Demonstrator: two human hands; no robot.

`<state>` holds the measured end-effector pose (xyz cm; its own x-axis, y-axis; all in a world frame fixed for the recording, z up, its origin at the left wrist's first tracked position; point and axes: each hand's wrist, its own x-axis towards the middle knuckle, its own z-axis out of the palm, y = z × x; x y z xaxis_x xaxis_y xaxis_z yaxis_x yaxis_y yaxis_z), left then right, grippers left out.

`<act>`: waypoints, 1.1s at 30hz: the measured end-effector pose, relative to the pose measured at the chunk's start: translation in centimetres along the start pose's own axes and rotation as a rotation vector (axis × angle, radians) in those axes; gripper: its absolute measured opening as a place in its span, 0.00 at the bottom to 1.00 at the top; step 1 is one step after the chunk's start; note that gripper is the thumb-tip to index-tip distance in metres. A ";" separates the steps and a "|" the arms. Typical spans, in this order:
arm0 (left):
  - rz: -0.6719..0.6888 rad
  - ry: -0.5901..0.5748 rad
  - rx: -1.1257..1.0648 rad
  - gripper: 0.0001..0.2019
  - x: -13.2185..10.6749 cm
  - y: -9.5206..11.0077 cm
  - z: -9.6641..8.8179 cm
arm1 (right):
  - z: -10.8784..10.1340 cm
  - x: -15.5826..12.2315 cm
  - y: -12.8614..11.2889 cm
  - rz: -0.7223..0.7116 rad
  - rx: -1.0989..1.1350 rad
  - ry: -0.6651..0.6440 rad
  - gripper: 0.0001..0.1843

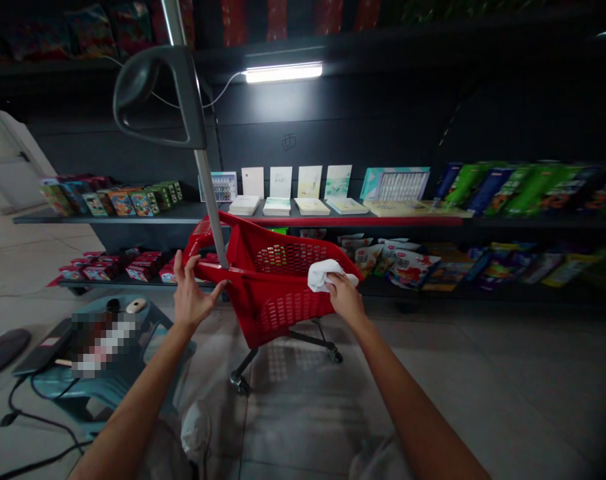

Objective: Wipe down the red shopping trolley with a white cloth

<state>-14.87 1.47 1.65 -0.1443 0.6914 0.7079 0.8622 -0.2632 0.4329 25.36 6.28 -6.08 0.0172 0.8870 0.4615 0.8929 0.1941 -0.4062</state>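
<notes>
A red plastic shopping cart basket (293,313) with perforated walls stands on a low wheeled frame in front of me. My left hand (193,293) is at its near left rim, gripping it between thumb and fingers. My right hand (345,297) holds a crumpled white cloth (327,275) against the far right rim. A grey pole with a dark looped handle (160,97) rises from the basket. The cart's front caster (240,382) rests on the tiled floor (483,380).
Dark store shelves (107,213) hold boxes, books and colourful packets ahead. A strip light (283,73) hangs above them. At the left stands a teal stool (103,393) with a white computer mouse (135,305) and a pixelated object on it. Black cables (33,417) trail across the floor.
</notes>
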 end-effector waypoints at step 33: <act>-0.296 0.099 -0.762 0.57 -2.8 1.1 4.9 | 2.0 -2.0 -9.3 -0.151 -0.089 0.106 0.31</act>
<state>-11.17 2.54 -2.56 -0.3869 0.7510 0.5351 0.2202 -0.4883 0.8444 16.17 3.55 -4.82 -0.0771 0.8002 0.5947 0.9252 0.2797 -0.2564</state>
